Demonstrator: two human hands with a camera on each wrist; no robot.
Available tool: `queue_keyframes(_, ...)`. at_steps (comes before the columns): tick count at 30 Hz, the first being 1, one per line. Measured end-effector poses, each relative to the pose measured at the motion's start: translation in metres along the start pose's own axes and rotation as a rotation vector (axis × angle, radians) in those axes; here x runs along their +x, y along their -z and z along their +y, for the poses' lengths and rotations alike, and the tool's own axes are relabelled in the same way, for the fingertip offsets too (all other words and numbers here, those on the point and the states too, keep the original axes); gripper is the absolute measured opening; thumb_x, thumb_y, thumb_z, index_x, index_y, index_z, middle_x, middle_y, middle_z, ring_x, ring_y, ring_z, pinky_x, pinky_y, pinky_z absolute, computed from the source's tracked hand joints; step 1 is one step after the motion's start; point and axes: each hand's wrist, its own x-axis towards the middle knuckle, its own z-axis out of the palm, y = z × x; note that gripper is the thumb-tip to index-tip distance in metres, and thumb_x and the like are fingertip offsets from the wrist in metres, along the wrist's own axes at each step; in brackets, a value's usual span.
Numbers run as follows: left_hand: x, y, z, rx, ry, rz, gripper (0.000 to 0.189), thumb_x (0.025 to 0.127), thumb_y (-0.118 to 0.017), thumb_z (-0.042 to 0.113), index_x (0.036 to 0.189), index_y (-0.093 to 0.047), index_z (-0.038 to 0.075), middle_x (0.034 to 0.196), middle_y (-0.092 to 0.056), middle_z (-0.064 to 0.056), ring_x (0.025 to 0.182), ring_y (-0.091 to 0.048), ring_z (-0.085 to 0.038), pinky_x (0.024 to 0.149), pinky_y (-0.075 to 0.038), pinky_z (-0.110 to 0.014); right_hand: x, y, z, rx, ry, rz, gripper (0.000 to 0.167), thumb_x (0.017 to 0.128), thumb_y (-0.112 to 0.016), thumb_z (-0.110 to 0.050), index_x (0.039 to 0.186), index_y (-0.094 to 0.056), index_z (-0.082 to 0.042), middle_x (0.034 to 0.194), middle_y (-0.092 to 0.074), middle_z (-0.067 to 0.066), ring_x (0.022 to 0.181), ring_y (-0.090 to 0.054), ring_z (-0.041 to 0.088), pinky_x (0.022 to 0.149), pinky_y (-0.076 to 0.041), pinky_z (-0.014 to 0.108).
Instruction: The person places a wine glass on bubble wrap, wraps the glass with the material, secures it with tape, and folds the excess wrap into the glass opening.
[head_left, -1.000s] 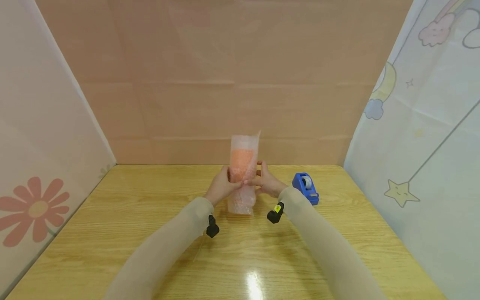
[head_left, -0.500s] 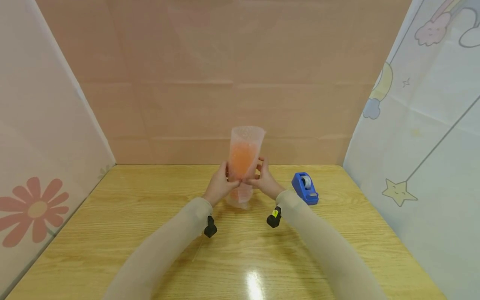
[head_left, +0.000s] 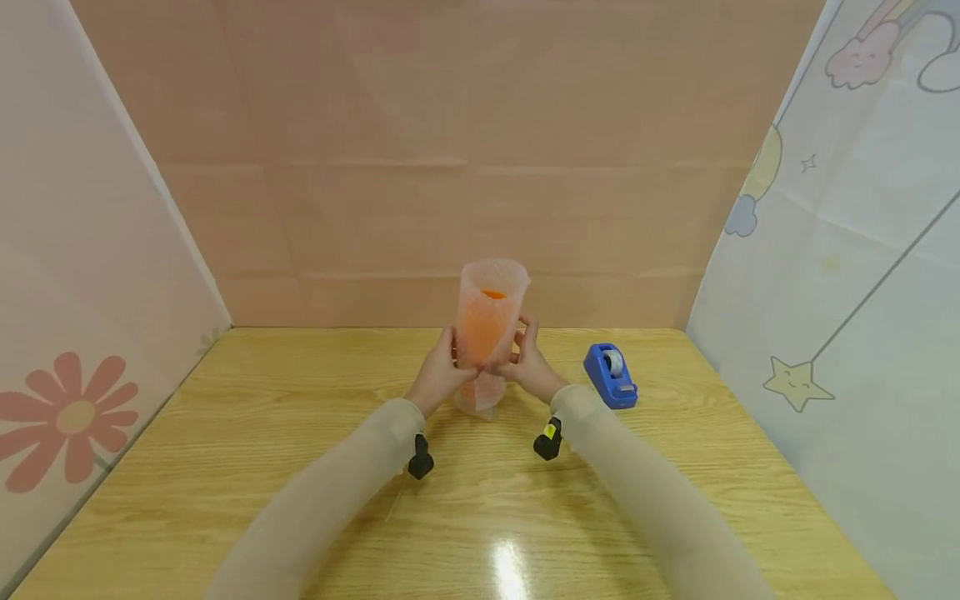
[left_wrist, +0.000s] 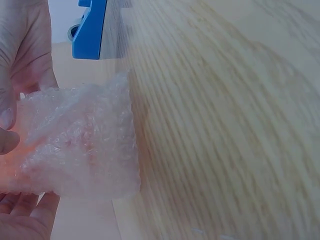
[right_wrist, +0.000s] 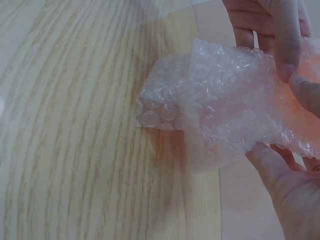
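An upright roll of bubble wrap (head_left: 470,287) surrounds an orange, round-topped thing (head_left: 483,329), which shows through the wrap and at its open top. My left hand (head_left: 438,377) grips the roll from the left, fingers behind and thumb across the front. From the right, my right hand (head_left: 532,368) holds it likewise, its thumb meeting the left thumb low on the front. The left wrist view has the crumpled lower end of the wrap (left_wrist: 85,145) close over the table. A looser end of bubble wrap (right_wrist: 162,97) sticks out below in the right wrist view.
A blue tape dispenser (head_left: 611,377) with a roll of clear tape stands to the right of my right hand. The wooden table (head_left: 225,433) meets a brown backdrop (head_left: 337,208) behind the roll. Patterned sheets hang at both sides.
The roll's top has tipped toward me, so its open end and the orange thing's upper edge now show. Its lower end has risen slightly. Both hands keep their hold.
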Motion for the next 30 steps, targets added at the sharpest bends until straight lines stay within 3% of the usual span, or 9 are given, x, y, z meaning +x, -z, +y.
queue_keyframes(11,-0.003,0.0,-0.001,-0.049,0.007,-0.028,0.055,0.084,-0.072,0.009,0.129,-0.041,0.01,0.127,-0.055,-0.01,0.117,-0.056,-0.026,0.095,-0.05,-0.044,-0.001,0.0,0.004,-0.008,-0.002,-0.018,0.094,0.083,-0.067,0.01,0.138,0.002,-0.022,0.151,-0.025,0.017,0.126,-0.048,0.045,0.085,-0.054,0.037)
queue_keyframes(21,-0.004,0.0,-0.008,-0.026,0.013,-0.029,0.055,0.081,-0.073,0.007,0.126,-0.041,0.008,0.127,-0.056,-0.012,0.116,-0.057,-0.027,0.094,-0.051,-0.043,-0.003,-0.003,0.008,-0.041,-0.006,-0.032,0.094,0.085,-0.068,0.007,0.139,0.004,-0.02,0.153,-0.023,0.017,0.127,-0.048,0.045,0.092,-0.051,0.042)
queue_keyframes(30,-0.005,0.0,-0.015,-0.038,0.023,-0.061,0.063,0.082,-0.074,0.008,0.133,-0.038,0.009,0.133,-0.053,-0.012,0.119,-0.055,-0.027,0.098,-0.048,-0.045,-0.006,-0.007,0.013,-0.035,-0.014,-0.038,0.094,0.085,-0.066,0.009,0.139,0.005,-0.021,0.154,-0.021,0.017,0.128,-0.046,0.045,0.088,-0.052,0.034)
